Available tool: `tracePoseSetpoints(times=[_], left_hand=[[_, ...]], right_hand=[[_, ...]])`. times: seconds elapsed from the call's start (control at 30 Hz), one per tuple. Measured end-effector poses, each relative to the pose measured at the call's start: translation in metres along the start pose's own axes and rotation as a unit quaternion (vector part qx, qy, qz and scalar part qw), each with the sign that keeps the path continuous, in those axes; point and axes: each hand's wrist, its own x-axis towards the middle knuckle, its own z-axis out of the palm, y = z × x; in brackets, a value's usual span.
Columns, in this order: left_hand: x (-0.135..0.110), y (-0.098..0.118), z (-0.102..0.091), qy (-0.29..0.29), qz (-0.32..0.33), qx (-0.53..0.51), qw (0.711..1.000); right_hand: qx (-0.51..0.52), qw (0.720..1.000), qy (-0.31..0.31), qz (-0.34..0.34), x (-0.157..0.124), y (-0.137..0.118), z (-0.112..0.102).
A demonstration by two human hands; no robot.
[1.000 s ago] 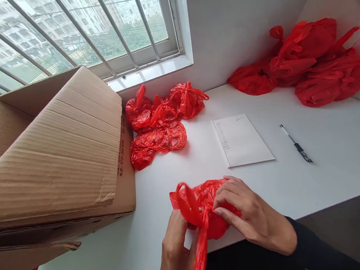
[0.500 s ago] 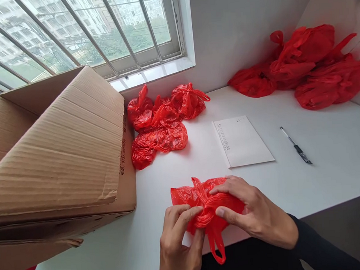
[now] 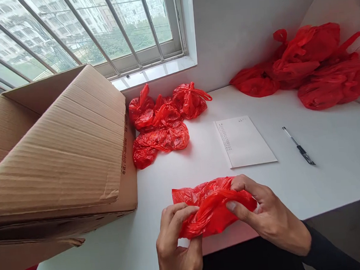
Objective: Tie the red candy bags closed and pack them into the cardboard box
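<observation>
A crumpled red plastic bag point(image 3: 214, 208) is stretched between my hands at the front edge of the table. My left hand point(image 3: 178, 242) pinches its gathered left side between thumb and fingers. On the other side, my right hand point(image 3: 265, 215) grips the bag with the thumb on the near face and bent fingers behind. The upper rim looks partly parted, with folds running across it. What the bag contains, if anything, cannot be seen.
An open cardboard box point(image 3: 76, 146) stands at left. Several small red bags point(image 3: 161, 126) lie against it below the barred window. A white notebook point(image 3: 245, 142) and a pen point(image 3: 298, 146) are to the right. Larger red bags point(image 3: 317, 68) fill the far right corner.
The knotted twist at the bag's middle has come loose and its hanging handle loop no longer shows. My right hand has shifted right, spreading the bag wider.
</observation>
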Motion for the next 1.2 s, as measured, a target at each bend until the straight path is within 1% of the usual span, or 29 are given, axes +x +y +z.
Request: tracePoseSetpoints(times=[0.03, 0.1, 0.17, 0.23, 0.3, 0.37, 0.43, 0.5, 0.63, 0.83, 0.97, 1.03, 1.13, 1.2], left_hand=[[0.001, 0.001, -0.001, 0.016, -0.023, -0.01, 1.0], [0.002, 0.001, -0.005, 0.036, -0.099, -0.028, 0.994], [0.002, -0.001, -0.01, 0.033, -0.165, -0.048, 0.984], [0.002, -0.003, -0.014, 0.032, -0.188, -0.067, 0.979], [0.0, -0.005, -0.014, 0.045, -0.171, -0.07, 0.982], [-0.002, -0.006, -0.014, 0.063, -0.139, -0.052, 0.987], [-0.004, -0.006, -0.015, 0.089, -0.116, -0.042, 0.988], [-0.005, -0.006, -0.017, 0.12, -0.108, -0.043, 0.986], [-0.003, -0.004, -0.023, 0.163, -0.118, -0.042, 0.979], [-0.001, 0.009, -0.019, 0.236, -0.157, -0.09, 0.955], [0.002, 0.015, -0.019, 0.269, -0.167, -0.08, 0.945], [0.003, 0.015, -0.022, 0.28, -0.165, -0.054, 0.944], [0.003, 0.015, -0.027, 0.278, -0.151, 0.003, 0.949], [0.002, 0.019, -0.028, 0.275, -0.139, 0.027, 0.951]], right_hand=[[0.015, 1.0, 0.003, -0.006, -0.001, -0.001, 0.0], [0.04, 0.999, 0.023, -0.012, -0.002, -0.003, 0.0], [0.054, 0.998, 0.041, -0.011, -0.003, -0.003, -0.001], [0.054, 0.998, 0.042, -0.006, -0.004, -0.002, -0.002], [0.045, 0.998, 0.036, -0.002, -0.003, -0.002, -0.003], [0.039, 0.999, 0.024, 0.0, -0.001, -0.003, -0.002], [0.046, 0.999, 0.007, -0.007, 0.0, -0.004, -0.002], [0.06, 0.998, 0.009, -0.015, 0.0, -0.004, -0.003], [0.057, 0.996, 0.064, -0.033, -0.002, -0.002, -0.005], [0.055, 0.992, 0.084, -0.079, -0.005, -0.005, -0.006], [0.029, 0.983, 0.1, -0.151, -0.006, -0.004, -0.011], [0.021, 0.979, 0.1, -0.177, -0.007, -0.001, -0.016], [0.009, 0.979, 0.087, -0.182, -0.007, 0.002, -0.022], [-0.011, 0.98, 0.064, -0.187, -0.007, 0.001, -0.025]])
